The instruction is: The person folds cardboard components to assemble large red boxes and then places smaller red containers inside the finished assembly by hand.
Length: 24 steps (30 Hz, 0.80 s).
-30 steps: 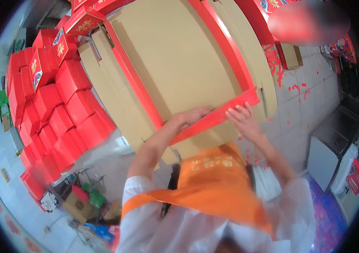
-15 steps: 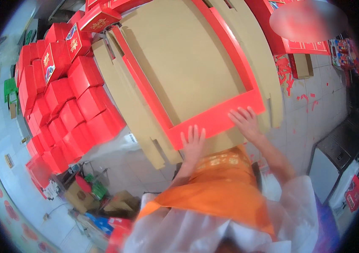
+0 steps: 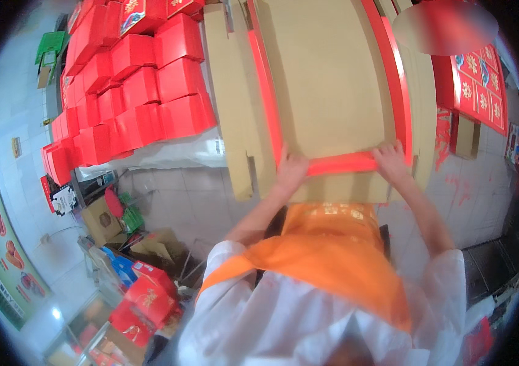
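Observation:
In front of me lies a large tan cardboard sheet (image 3: 335, 73), framed by red side walls that stand along its left and right. Across its near end a red flap (image 3: 343, 163) is raised as a narrow band. My left hand (image 3: 293, 171) grips the flap's left end, at the corner with the left wall. At the right end, my right hand (image 3: 392, 162) holds the same flap with its fingers curled over the top edge. Tan cardboard shows beyond the red walls and below the flap. The fingers' undersides are hidden.
To the left, many red boxes (image 3: 140, 85) are piled on a plastic-covered surface. A red printed stack (image 3: 479, 91) stands at the right above an open cardboard box (image 3: 465, 137). Red scraps (image 3: 454, 189) lie on the tiled floor. Cartons (image 3: 102, 221) sit at lower left.
Both hands, earlier lying spread on the flat red flap, now grip its two ends, and the flap stands folded up. The whole view has turned and shifted.

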Each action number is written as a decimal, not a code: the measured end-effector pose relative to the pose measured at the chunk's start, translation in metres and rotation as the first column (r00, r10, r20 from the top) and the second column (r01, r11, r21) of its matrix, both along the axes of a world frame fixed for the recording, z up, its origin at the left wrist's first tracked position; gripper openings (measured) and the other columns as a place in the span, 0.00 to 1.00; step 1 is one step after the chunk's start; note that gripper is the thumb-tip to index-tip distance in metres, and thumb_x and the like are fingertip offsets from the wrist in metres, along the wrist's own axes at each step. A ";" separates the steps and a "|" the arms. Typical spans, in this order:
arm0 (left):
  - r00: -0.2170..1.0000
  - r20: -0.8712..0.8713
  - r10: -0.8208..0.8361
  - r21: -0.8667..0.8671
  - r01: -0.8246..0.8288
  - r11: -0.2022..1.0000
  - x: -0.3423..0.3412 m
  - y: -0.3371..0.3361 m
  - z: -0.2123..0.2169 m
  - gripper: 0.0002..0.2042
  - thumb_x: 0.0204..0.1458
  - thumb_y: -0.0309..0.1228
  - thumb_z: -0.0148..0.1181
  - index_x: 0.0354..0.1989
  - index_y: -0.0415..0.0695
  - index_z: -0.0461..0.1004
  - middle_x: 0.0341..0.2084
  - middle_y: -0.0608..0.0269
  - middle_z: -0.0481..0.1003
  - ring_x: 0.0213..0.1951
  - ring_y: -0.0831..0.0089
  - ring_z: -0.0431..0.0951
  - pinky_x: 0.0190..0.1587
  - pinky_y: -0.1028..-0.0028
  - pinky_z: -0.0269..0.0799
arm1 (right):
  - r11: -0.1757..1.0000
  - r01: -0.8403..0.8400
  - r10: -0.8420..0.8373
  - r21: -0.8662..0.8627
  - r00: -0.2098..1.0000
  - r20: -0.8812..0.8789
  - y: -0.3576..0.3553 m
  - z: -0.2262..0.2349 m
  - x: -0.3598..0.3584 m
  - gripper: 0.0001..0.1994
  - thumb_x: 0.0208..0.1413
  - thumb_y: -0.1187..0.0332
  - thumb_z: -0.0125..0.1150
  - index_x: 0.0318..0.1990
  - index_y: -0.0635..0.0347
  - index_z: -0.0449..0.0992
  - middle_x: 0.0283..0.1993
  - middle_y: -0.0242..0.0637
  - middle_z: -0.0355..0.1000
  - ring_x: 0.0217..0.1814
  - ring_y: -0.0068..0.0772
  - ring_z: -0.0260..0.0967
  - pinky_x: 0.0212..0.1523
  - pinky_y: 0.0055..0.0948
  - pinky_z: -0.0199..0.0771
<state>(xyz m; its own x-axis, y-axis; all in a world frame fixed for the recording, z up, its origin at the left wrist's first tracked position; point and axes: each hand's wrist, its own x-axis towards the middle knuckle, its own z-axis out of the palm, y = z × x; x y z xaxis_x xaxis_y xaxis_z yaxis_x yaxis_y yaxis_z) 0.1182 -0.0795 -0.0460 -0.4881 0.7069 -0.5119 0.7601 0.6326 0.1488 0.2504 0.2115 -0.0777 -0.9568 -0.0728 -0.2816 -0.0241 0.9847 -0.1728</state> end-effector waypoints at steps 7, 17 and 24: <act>0.949 -0.286 -0.133 -0.075 0.116 0.990 -0.001 -0.029 -0.012 0.20 0.36 0.45 0.63 0.33 0.44 0.71 0.24 0.63 0.73 0.49 0.65 0.67 0.62 0.39 0.32 | 0.953 -0.109 0.145 0.282 0.983 -0.110 0.021 0.027 0.001 0.06 0.44 0.73 0.50 0.31 0.59 0.70 0.41 0.40 0.70 0.60 0.39 0.57 0.65 0.63 0.33; 0.997 -0.058 -0.047 -0.073 0.043 0.996 -0.019 -0.012 0.009 0.15 0.39 0.41 0.62 0.33 0.45 0.74 0.27 0.67 0.70 0.41 0.67 0.70 0.60 0.36 0.32 | 0.971 -0.136 0.068 0.195 0.945 0.321 0.028 0.032 -0.016 0.14 0.36 0.62 0.61 0.33 0.56 0.76 0.34 0.34 0.69 0.51 0.37 0.61 0.61 0.71 0.27; 0.954 -0.263 -0.145 0.009 0.152 0.988 -0.007 -0.032 -0.002 0.12 0.39 0.36 0.61 0.34 0.47 0.73 0.27 0.67 0.71 0.40 0.69 0.71 0.62 0.38 0.30 | 0.954 -0.194 0.173 0.227 0.979 0.112 0.027 0.036 -0.007 0.15 0.40 0.61 0.61 0.38 0.50 0.75 0.36 0.29 0.69 0.53 0.36 0.60 0.62 0.70 0.29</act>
